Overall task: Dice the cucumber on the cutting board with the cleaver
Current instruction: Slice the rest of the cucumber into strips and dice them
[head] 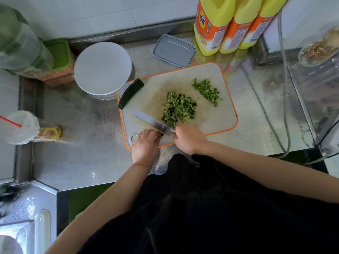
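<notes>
A white cutting board (216, 114) with an orange rim lies on the steel counter. A big heap of diced cucumber (178, 108) sits mid-board, with a smaller heap (206, 91) further back right. An uncut cucumber piece (130, 93) lies across the board's back left corner. My right hand (189, 139) grips the cleaver's handle; the cleaver blade (153, 122) points left across the front of the board. My left hand (146, 142) has curled fingers holding down a small cucumber end (161, 133) right beside the blade.
A white bowl (102, 68) stands left of the board, a grey lidded box (174, 50) behind it. Yellow bottles (229, 24) stand at the back right. A cup with a red straw (20, 125) is at the far left. Cables (285, 99) run down the right side.
</notes>
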